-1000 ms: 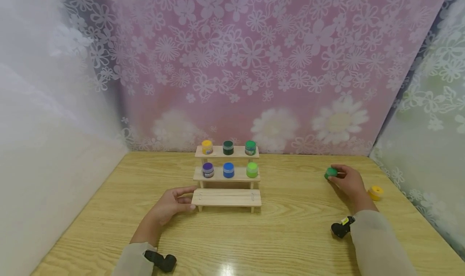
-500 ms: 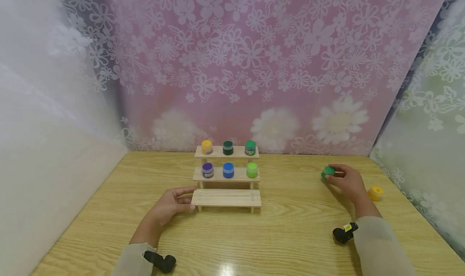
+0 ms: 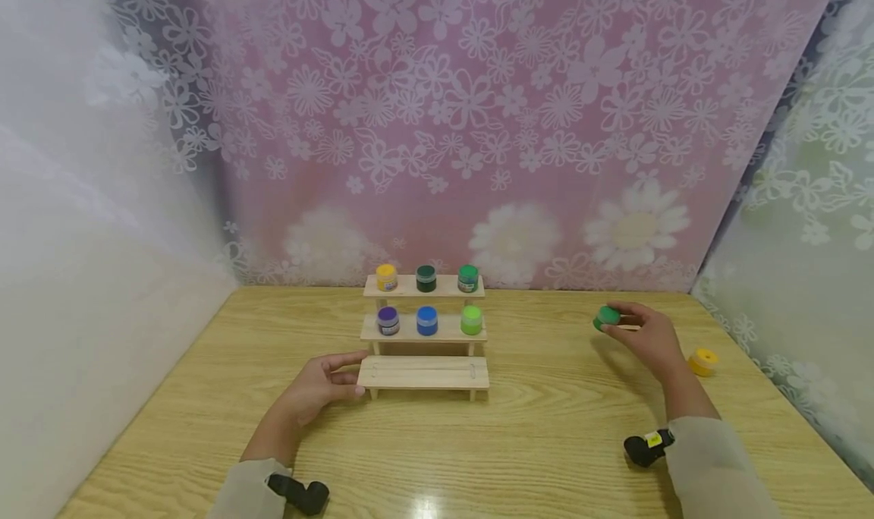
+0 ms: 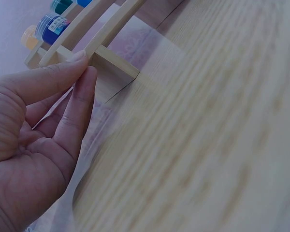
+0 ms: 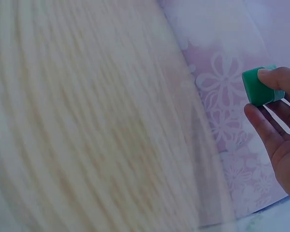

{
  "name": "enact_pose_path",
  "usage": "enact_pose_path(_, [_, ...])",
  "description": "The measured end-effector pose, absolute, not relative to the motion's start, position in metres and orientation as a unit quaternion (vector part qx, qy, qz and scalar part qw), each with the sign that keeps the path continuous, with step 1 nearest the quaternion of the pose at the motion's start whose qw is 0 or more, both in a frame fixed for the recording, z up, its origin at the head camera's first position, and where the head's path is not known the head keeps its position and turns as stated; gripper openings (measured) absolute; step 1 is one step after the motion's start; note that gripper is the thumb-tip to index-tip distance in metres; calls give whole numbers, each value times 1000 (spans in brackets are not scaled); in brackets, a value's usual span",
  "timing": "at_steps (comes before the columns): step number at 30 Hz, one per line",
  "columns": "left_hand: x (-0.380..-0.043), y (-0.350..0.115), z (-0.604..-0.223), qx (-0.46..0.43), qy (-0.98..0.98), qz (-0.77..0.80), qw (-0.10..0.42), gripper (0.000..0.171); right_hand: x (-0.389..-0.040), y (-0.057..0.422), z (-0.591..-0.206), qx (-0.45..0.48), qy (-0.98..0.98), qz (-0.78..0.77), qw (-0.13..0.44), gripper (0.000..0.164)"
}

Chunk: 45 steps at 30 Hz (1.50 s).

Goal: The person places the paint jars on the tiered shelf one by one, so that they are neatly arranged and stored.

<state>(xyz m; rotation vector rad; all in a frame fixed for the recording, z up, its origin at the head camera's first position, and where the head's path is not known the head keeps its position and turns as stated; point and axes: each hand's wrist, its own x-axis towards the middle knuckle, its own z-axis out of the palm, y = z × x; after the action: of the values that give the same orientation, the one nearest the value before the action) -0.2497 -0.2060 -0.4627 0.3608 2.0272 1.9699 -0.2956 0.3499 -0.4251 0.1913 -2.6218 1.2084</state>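
A three-tier wooden display rack (image 3: pixel 423 375) stands on the table. My left hand (image 3: pixel 317 388) holds the left end of its lowest shelf, with thumb and fingers at the corners; the left wrist view shows the thumb (image 4: pixel 63 72) against the wood. Off to the right, my right hand (image 3: pixel 649 341) pinches a green paint jar (image 3: pixel 606 319) between thumb and fingers, above the tabletop. In the right wrist view the green jar (image 5: pixel 258 87) is tipped sideways. Yellow (image 3: pixel 386 278), dark green (image 3: pixel 426 278) and green (image 3: pixel 467 278) jars line the top shelf.
On the middle shelf stand purple (image 3: pixel 388 320), blue (image 3: pixel 426 320) and light green (image 3: pixel 471 320) paint jars. A yellow jar (image 3: pixel 703 362) lies on the table beside my right forearm. Behind the table hangs a pink floral curtain (image 3: pixel 437 124).
My right hand has moved slightly left with the green jar, which has risen from the table. The left hand stays at the rack.
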Motion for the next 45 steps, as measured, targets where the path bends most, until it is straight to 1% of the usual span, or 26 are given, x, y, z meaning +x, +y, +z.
enact_pose_path(5, [-249, -206, -462, 127, 704, 683, 146, 69, -292, 341, -418, 81, -892, 425, 132, 54])
enact_pose_path(10, [-248, -205, -461, 125, 707, 681, 145, 69, -287, 330, -413, 91, -878, 451, 128, 54])
enact_pose_path(18, [-247, -204, -460, 120, 709, 680, 145, 70, -284, 317, -413, 119, -865, 470, 133, 51])
enact_pose_path(30, [-247, -204, -459, 114, 709, 681, 143, 68, -277, 299, -402, 147, -861, 473, 115, 49])
enact_pose_path(40, [-248, -205, -461, 114, 707, 683, 146, 69, -269, 282, -393, 177, -858, 474, 87, 50])
enact_pose_path(45, [-248, -205, -461, 114, 708, 682, 143, 69, -266, 274, -391, 195, -852, 480, 77, 48])
